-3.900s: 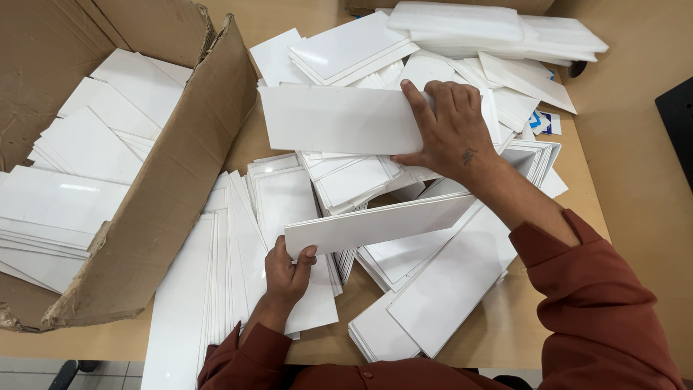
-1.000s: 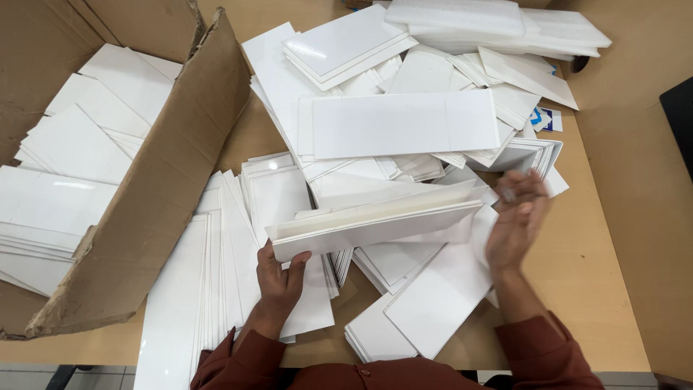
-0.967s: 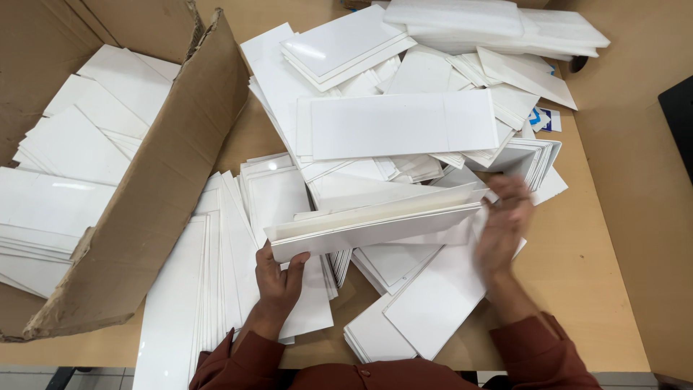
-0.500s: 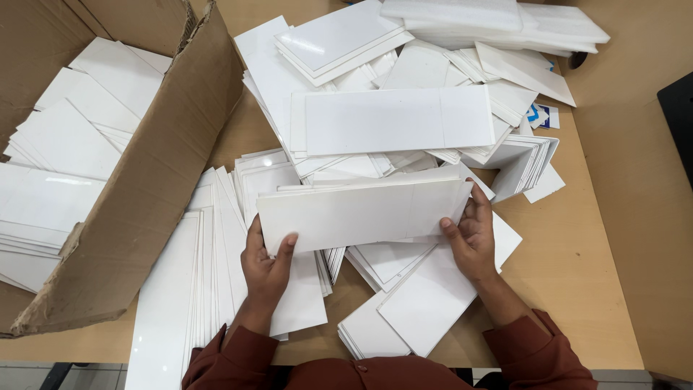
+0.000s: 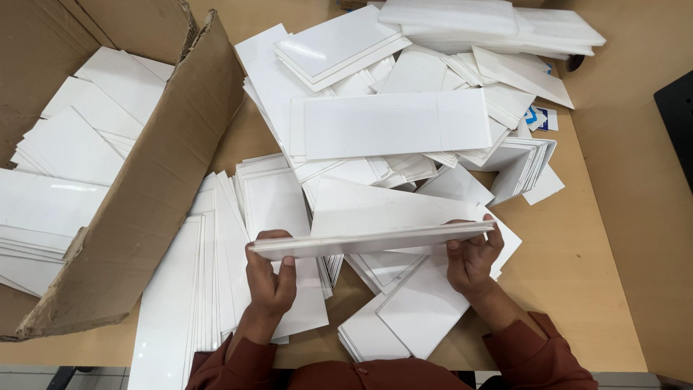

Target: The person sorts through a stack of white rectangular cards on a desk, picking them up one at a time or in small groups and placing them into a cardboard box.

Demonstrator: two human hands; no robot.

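A thin stack of long white cards (image 5: 372, 240) lies nearly flat and edge-on between my two hands, above a wooden table (image 5: 577, 274). My left hand (image 5: 268, 278) grips its left end, thumb on top. My right hand (image 5: 472, 256) grips its right end. Both sleeves are rust red. Under the stack lie loose heaps of the same white cards (image 5: 390, 126), some in tidy piles, some scattered.
A big open cardboard box (image 5: 155, 188) stands at the left, its flap leaning toward the table, with white cards (image 5: 79, 144) stacked inside. White foam sheets (image 5: 491, 22) lie at the far edge. A dark object (image 5: 678, 115) sits at the right.
My right hand came over and took the right end of the stack. The stack then tipped from facing me to lying almost flat, edge toward me.
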